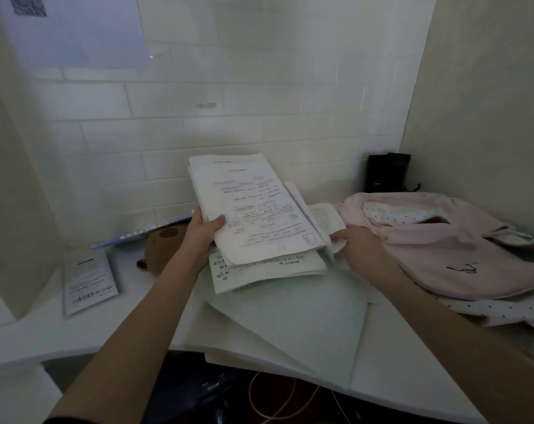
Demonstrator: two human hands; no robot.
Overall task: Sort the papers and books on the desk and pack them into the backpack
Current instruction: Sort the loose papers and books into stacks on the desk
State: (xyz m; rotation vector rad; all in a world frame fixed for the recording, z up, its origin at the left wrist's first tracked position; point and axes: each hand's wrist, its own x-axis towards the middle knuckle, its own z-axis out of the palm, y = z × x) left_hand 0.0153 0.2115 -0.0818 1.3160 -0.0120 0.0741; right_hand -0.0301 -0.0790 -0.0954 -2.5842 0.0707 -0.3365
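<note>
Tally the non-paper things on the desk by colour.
Pink: 1, backpack
Brown: 1, plush toy
Black: 1, device in the corner
Blue: 1, flat item at the wall
Total: 4

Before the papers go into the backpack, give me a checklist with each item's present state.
1. Left hand grips the lifted paper stack, thumb on top: ok.
2. Stack squared up: not ok, sheets are fanned and corners stick out.
3. Right hand has hold of the sheets at the stack's right edge: cannot tell, its fingertips are hidden.
4. Backpack open: ok, a dark gap shows in its top, though how wide is unclear.
5. All papers gathered: not ok, more papers lie under the stack and a booklet lies at the left.
6. Books sorted: cannot tell.
</note>
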